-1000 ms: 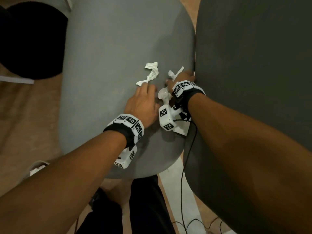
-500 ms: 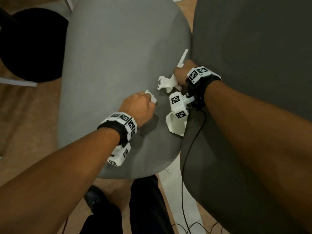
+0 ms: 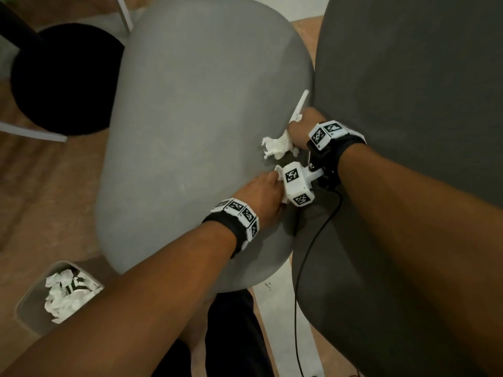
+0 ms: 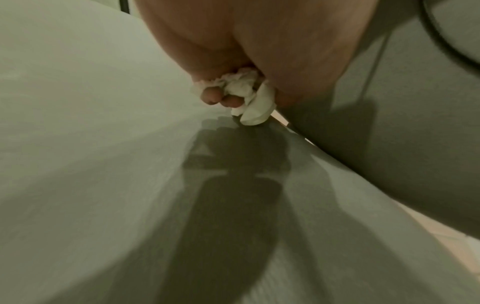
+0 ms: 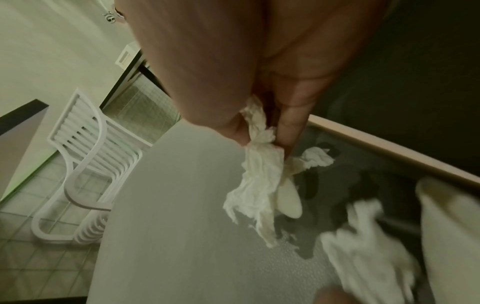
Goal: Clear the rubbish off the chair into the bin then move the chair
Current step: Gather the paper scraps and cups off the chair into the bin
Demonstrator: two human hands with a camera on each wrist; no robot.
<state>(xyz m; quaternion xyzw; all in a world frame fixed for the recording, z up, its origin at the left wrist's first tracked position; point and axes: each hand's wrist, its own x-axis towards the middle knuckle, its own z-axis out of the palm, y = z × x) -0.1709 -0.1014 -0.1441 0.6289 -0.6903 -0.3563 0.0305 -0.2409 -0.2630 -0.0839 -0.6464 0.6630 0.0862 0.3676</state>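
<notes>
The light grey chair seat (image 3: 190, 131) fills the middle of the head view, with a dark grey cushion (image 3: 422, 91) against its right edge. My left hand (image 3: 261, 191) grips a crumpled white tissue (image 4: 241, 88) low over the seat's right side, its fingers (image 4: 210, 96) curled round the tissue. My right hand (image 3: 302, 126), just beyond it, pinches another tissue (image 3: 277, 146) (image 5: 259, 170) together with a white plastic spoon (image 5: 288, 199). The spoon's handle (image 3: 299, 104) sticks up past the fist. A pale bin (image 3: 27, 303) with tissues inside stands on the floor at the lower left.
A round black stool (image 3: 62, 77) stands left of the seat on the wooden floor. A white slatted chair (image 5: 85, 164) is beyond the seat in the right wrist view. A black cable (image 3: 307, 254) hangs from my right wrist. My dark-trousered legs (image 3: 231, 336) are below the seat's near edge.
My left hand closed round the twisted tissue and moved right, up beside the right hand. The right hand lifted its tissue and spoon slightly. The bin has come into view.
</notes>
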